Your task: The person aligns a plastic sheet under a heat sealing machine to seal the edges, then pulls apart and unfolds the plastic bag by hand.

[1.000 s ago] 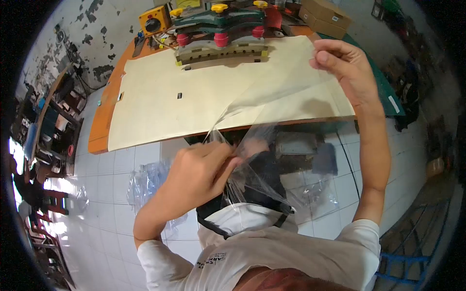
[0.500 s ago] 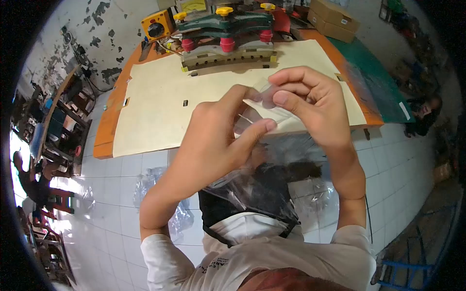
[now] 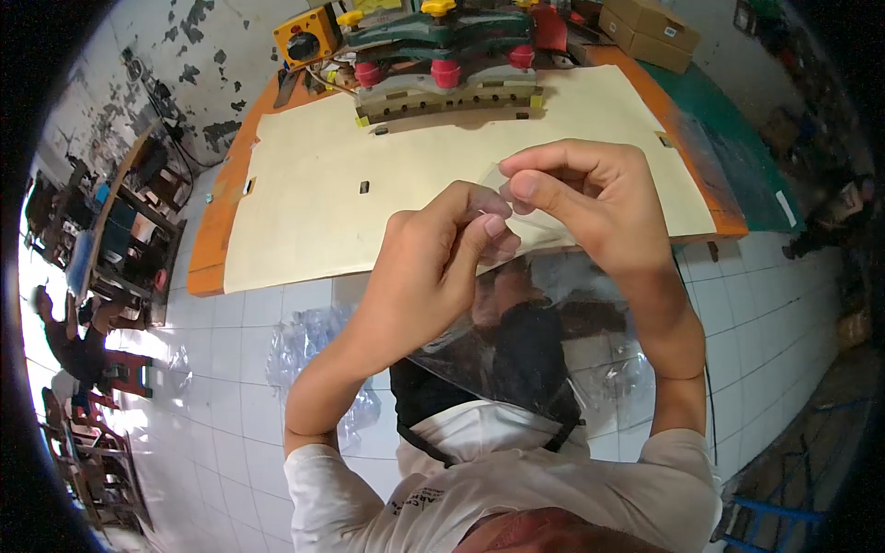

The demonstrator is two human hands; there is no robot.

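Note:
A clear plastic film (image 3: 599,318) hangs from my raised hands, over the front edge of the table and down in front of my lap. Whether it is a single sheet or a bag I cannot tell. My left hand (image 3: 426,258) is closed, its thumb pressed toward the curled fingers at the film's upper edge. Close beside it, my right hand (image 3: 604,207) pinches the film between thumb and forefinger, and a small corner sticks up between the hands. Under them lies a cream-coloured sheet (image 3: 313,189) covering most of the table (image 3: 210,244).
At the back stands a green clamp-like machine (image 3: 442,41) with yellow knobs and red feet. Left of it sits a yellow box with a black dial (image 3: 302,44). Cardboard boxes (image 3: 650,32) are at the back right. Crumpled plastic (image 3: 309,346) lies on the tiled floor; a person (image 3: 74,341) is at far left.
My hands have come closer together, and the gap in the film between them has narrowed. My left fingers have curled in toward the thumb. The camera view has shifted slightly.

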